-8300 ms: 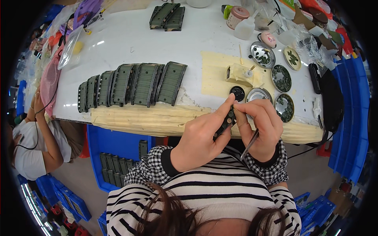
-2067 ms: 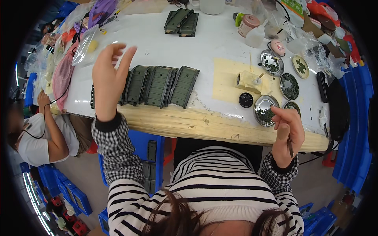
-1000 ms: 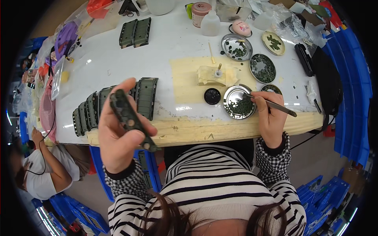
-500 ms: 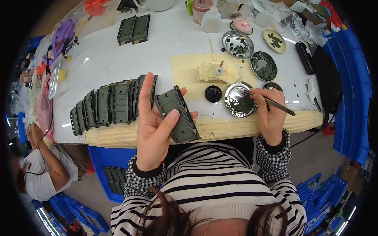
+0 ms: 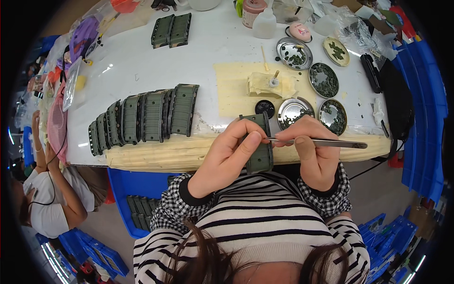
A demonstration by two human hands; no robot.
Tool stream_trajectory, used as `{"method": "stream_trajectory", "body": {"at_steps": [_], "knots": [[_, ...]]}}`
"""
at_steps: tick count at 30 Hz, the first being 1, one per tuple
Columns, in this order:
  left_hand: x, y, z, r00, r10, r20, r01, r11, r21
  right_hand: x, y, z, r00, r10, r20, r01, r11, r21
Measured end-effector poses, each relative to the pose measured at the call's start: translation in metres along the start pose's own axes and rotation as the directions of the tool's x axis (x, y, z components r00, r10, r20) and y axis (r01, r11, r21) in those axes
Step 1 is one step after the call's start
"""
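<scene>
My left hand (image 5: 227, 156) grips a dark green ribbed plastic part (image 5: 259, 158) with toothed edges, held up over the table's front edge. My right hand (image 5: 314, 149) pinches metal tweezers (image 5: 343, 143), their tips reaching the held part beside my left thumb. Whether the tips hold a small piece I cannot make out. Just beyond my hands stands a round metal dish (image 5: 289, 110) of small dark green pieces, partly hidden by my right hand. A small black pot (image 5: 265, 108) is beside it. More of the green parts (image 5: 155, 116) form a curved row on the left.
Further metal dishes (image 5: 324, 80) of green bits stand at the right, near a cream dish (image 5: 336, 51). A taped block (image 5: 269, 86) sits behind the pot. Two green parts (image 5: 171, 31) lie at the back. A co-worker (image 5: 61, 199) is at the left; a blue bin (image 5: 125, 189) is below.
My left hand has moved right with the green part and its fingers have closed round it. My right hand has brought the tweezers from the metal dish to the part.
</scene>
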State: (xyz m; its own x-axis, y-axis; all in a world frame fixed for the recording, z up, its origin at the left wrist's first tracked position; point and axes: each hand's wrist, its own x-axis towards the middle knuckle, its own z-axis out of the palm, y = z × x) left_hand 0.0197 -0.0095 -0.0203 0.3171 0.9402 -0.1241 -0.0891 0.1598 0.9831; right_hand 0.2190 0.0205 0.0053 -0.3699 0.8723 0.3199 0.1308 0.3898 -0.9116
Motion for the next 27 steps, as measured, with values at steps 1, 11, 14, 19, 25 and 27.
{"method": "stream_trajectory", "body": {"at_steps": [1,11,14,19,25,27], "knots": [[-0.001,0.002,0.0,1.0,-0.009,-0.003,0.009,1.0,-0.024,0.0,0.0,0.002,1.0,0.012,0.008,-0.012,1.0,0.014],[-0.004,-0.003,-0.006,0.99,-0.12,0.068,0.136,0.923,-0.36,-0.003,0.001,0.008,0.999,-0.04,0.028,0.036,0.991,0.126],[-0.004,0.002,-0.001,0.983,-0.146,0.112,0.183,0.836,-0.518,-0.001,0.002,0.004,0.99,-0.103,0.094,0.097,0.993,0.061],[-0.005,-0.007,-0.002,0.985,-0.143,0.097,0.173,0.841,-0.513,0.0,0.004,0.006,0.982,-0.147,0.119,0.148,0.989,0.0],[-0.006,-0.006,0.0,0.984,-0.152,0.089,0.176,0.834,-0.523,-0.001,0.004,0.008,0.984,-0.151,0.099,0.152,0.988,0.001],[-0.006,-0.009,-0.001,0.985,-0.155,0.077,0.172,0.847,-0.502,-0.001,0.004,0.008,0.984,-0.151,0.096,0.151,0.988,0.002]]}}
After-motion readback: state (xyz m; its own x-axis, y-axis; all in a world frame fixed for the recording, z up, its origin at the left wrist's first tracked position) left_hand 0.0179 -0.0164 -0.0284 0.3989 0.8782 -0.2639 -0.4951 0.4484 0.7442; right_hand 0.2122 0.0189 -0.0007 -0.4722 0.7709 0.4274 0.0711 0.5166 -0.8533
